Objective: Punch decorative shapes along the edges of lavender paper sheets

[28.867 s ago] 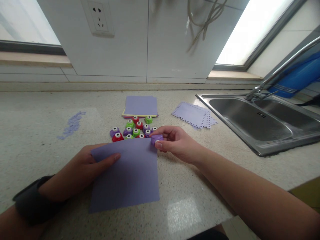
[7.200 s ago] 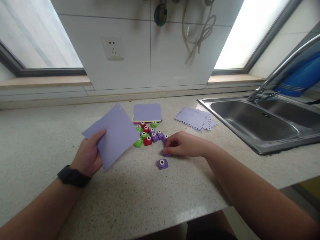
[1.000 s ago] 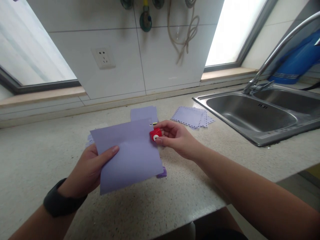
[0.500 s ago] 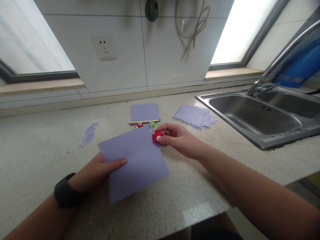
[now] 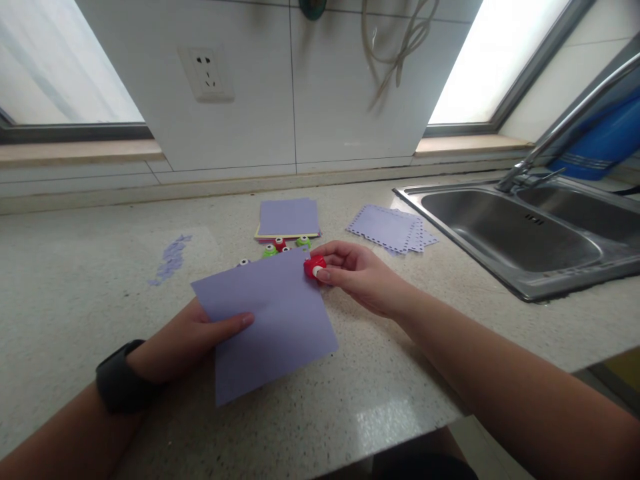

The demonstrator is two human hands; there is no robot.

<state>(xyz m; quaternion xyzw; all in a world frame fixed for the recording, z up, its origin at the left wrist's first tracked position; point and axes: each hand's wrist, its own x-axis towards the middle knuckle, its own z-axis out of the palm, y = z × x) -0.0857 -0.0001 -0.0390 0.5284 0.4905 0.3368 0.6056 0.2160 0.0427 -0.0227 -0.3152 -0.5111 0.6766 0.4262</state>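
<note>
Right fingers (image 5: 337,270) closed around the red punch (image 5: 314,267) at the purple sheet's (image 5: 270,320) right edge, mid-frame, left hand (image 5: 200,337) pinching opposite, and any sag in that 1-sided grip could skew the cut!

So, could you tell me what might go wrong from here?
The red punch in the right hand sits near holes at the corner of the purple sheet, so cuts might overlap. The left hand grips the sheet away from the punch, so it could twist. The sheet partly hides the other punches, which might get knocked.
</note>
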